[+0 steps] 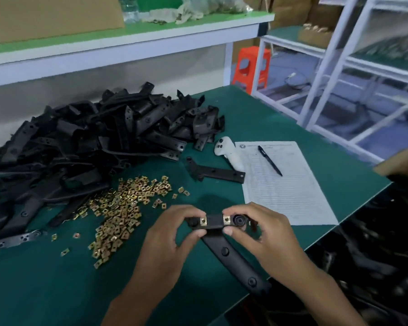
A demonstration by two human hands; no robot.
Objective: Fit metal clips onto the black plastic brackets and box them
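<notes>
Right now your left hand (172, 234) and right hand (257, 234) pinch the crossbar of a black bracket (222, 231) over the green table (45, 290), two brass clips (203, 221) already seated on it. Loose clips (118, 208) lie just left, a bracket pile (92, 142) beyond. Further right sit a form (287, 189), pen (269, 160) and white controller (227, 151); an orange stool (251, 67) stands behind the table.

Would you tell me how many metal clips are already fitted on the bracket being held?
2. One clip sits by the left hand, the other clip by the right hand, both on the bracket; fingers may hide more.
</notes>
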